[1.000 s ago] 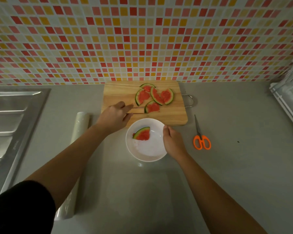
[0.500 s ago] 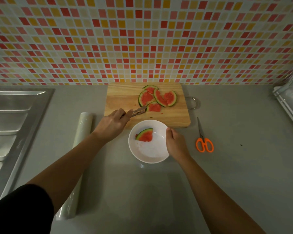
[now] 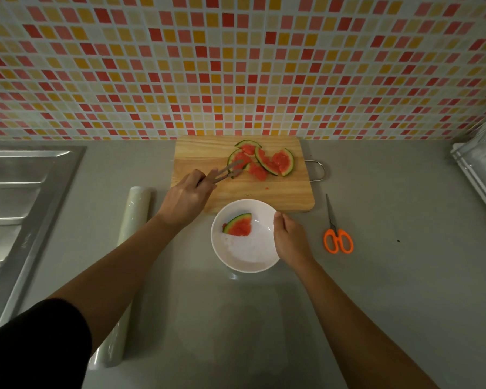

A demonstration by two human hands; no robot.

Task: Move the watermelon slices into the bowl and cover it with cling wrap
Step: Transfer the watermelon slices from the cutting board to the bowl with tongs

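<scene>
Several watermelon slices [image 3: 267,162] lie in a cluster on the wooden cutting board [image 3: 202,153]. My left hand [image 3: 184,199] grips metal tongs [image 3: 226,172], whose tips reach the leftmost slice on the board. A white bowl [image 3: 246,258] stands on the counter just in front of the board and holds one watermelon slice [image 3: 238,226]. At the bowl's right rim my right hand [image 3: 291,240] holds it with curled fingers. A roll of cling wrap [image 3: 124,265] lies lengthwise on the counter to the left of my left arm.
Orange-handled scissors [image 3: 337,238] lie on the grey counter right of the bowl. A steel sink [image 3: 17,209] fills the left side. A white rack [image 3: 483,175] sits at the right edge. A tiled wall rises right behind the board.
My left hand has lifted the tongs from near the bowl and pushed them forward to the slices on the board. The right hand stays on the bowl's rim.
</scene>
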